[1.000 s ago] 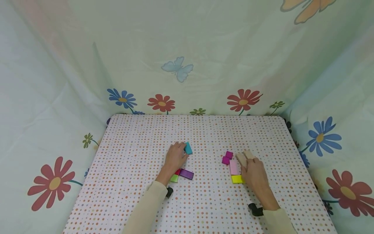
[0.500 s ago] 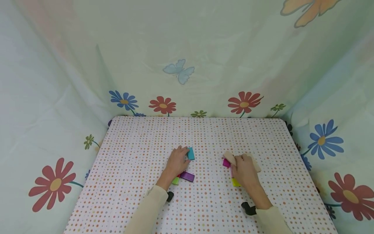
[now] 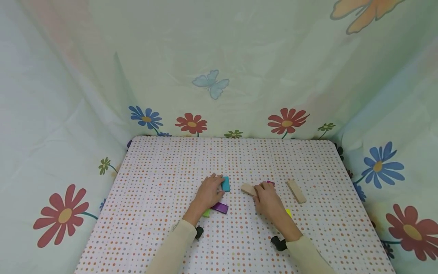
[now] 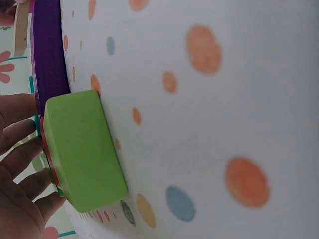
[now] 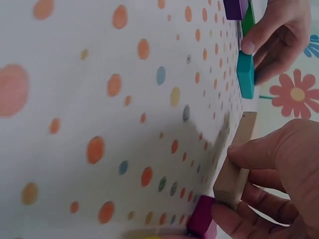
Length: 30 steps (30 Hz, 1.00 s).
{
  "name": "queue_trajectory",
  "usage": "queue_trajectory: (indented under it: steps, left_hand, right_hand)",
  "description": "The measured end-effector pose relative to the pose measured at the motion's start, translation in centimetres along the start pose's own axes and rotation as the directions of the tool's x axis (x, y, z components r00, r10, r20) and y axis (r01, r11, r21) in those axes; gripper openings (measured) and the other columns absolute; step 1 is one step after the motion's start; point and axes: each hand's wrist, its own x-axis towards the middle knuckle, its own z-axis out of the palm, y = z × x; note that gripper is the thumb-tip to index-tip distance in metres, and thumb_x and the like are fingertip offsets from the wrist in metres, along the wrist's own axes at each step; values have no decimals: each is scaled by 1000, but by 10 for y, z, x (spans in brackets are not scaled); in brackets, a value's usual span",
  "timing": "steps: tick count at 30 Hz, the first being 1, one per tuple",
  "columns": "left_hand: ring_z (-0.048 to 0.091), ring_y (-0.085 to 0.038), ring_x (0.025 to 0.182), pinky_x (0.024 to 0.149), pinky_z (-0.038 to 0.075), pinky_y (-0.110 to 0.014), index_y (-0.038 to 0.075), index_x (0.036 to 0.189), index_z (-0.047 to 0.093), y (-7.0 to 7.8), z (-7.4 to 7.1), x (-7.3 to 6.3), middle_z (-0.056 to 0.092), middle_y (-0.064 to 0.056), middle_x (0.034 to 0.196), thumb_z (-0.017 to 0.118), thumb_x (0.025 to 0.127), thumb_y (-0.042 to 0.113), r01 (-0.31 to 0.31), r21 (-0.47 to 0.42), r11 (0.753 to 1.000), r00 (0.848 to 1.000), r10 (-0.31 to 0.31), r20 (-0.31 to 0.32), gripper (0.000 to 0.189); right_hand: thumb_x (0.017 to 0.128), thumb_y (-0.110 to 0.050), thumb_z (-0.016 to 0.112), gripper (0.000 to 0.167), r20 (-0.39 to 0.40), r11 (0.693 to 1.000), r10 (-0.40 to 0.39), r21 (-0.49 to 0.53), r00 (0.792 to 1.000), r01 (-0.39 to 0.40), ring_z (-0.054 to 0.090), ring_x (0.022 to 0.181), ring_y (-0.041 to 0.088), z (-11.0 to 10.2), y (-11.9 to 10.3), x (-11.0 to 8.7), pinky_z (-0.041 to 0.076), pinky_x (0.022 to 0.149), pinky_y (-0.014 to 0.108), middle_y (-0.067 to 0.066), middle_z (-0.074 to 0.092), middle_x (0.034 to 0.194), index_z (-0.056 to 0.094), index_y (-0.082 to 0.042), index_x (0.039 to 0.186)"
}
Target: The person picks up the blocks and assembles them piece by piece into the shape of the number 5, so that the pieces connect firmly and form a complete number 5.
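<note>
My left hand (image 3: 207,194) is at the near-left side of a teal block (image 3: 226,184), thumb at one end and fingers along its far side in the right wrist view. Just nearer to me lie a purple block (image 3: 220,207) and a light green block (image 3: 207,213); a red edge (image 4: 51,154) shows behind the green one in the left wrist view. My right hand (image 3: 268,199) pinches a plain wooden block (image 3: 248,189) between thumb and fingers, pointing toward the teal block. A magenta block (image 5: 202,217) sits beneath its fingers. The pink block is hidden behind this hand.
Another plain wooden block (image 3: 296,191) lies to the right of my right hand. Part of a yellow block (image 3: 289,212) shows beside the right wrist. The dotted table (image 3: 164,160) ends at a flowered curtain (image 3: 236,106) at the back and sides.
The right hand has lifted one wooden block from beside the other and carried it left over the magenta and pink blocks. The left hand has shifted slightly, and the teal block has turned straighter.
</note>
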Motion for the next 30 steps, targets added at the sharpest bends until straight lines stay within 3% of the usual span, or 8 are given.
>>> queue_trajectory:
  steps: [5, 16, 26, 30]
  left_hand:
    - [44, -39, 155, 130, 33, -57, 10, 148, 59, -1, 3, 0, 55, -11, 161, 73, 101, 23, 4, 4, 1000, 1000, -4, -5, 51]
    - [46, -40, 154, 128, 31, -65, 11, 148, 60, -4, 3, -1, 54, -11, 161, 72, 101, 22, -18, 54, 998, 1000, 18, 5, 50]
    - [48, -38, 153, 127, 33, -66, 13, 149, 60, -3, 2, -3, 55, -10, 161, 69, 102, 18, -6, 68, 998, 1000, 7, -21, 48]
    - [49, -38, 152, 127, 34, -65, 13, 150, 59, -3, 4, -4, 57, -9, 160, 69, 102, 19, -1, 73, 997, 1000, 2, -22, 49]
  right_hand:
    - [95, -9, 76, 27, 20, 1000, -21, -2, 1000, 21, 60, 107, 31, 4, -7, 6, 61, 80, 41, 15, 65, 113, 72, 2, 119]
    - [97, -13, 77, 25, 81, 992, -55, -110, 995, 63, 60, 107, 27, 12, -10, 18, 61, 84, 40, 12, 67, 114, 73, -2, 118]
    - [93, -14, 82, 26, 46, 984, -94, -145, 995, 99, 64, 108, 28, 11, -7, 23, 62, 89, 41, 11, 71, 114, 74, -5, 116]
    - [93, -16, 82, 20, 58, 990, -55, -125, 997, 62, 65, 105, 28, 3, -6, 20, 62, 85, 42, 12, 74, 115, 75, -6, 109]
